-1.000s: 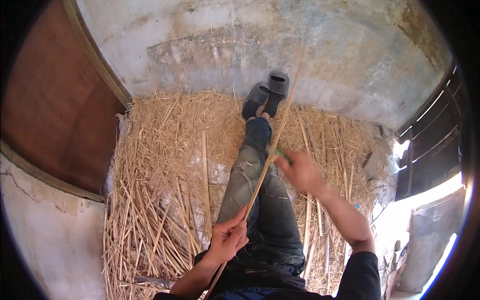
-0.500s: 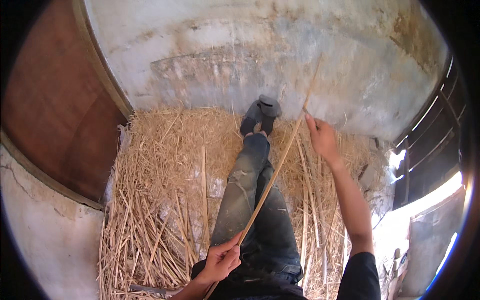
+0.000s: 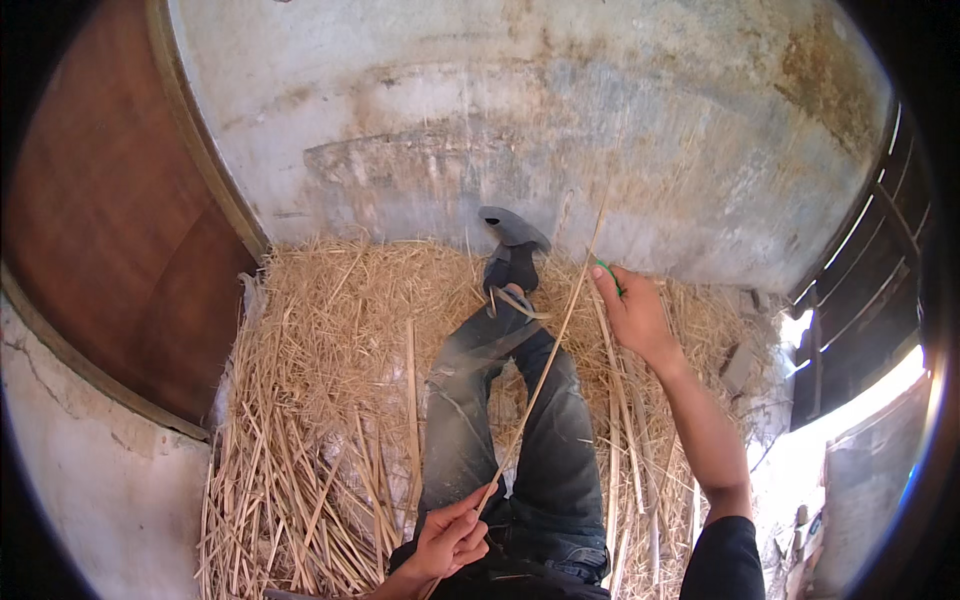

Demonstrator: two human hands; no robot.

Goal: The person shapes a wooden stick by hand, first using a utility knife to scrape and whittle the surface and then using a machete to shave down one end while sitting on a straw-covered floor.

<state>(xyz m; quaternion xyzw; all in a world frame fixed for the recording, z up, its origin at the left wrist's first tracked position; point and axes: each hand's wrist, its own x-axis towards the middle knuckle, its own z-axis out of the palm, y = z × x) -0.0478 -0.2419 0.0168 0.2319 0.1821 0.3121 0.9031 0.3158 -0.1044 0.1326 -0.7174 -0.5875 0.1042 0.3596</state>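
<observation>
A long, thin strip of split bamboo or cane (image 3: 540,385) runs slantwise over my legs, from my lap up toward the wall. My left hand (image 3: 453,538) is closed around its lower part, near my waist. Farther out, my right hand (image 3: 635,312) is closed beside the strip's upper part, gripping a slim green thing (image 3: 611,277). That thing shows only in part between the fingers, too little to name its kind. A pale curled shaving (image 3: 520,305) lies across my ankles.
My legs (image 3: 460,400) stretch out toward a stained wall (image 3: 420,130), with dark footwear (image 3: 515,228) near it. Fine shavings (image 3: 330,310) cover the floor. Many split strips (image 3: 270,500) lie at the left, more (image 3: 628,440) at the right. A brown door panel (image 3: 110,200) stands left.
The strip's upper end has shifted left and lower. My right hand has turned and moved slightly nearer, showing the green thing. My feet have shifted, and a curled shaving now shows at my ankles.
</observation>
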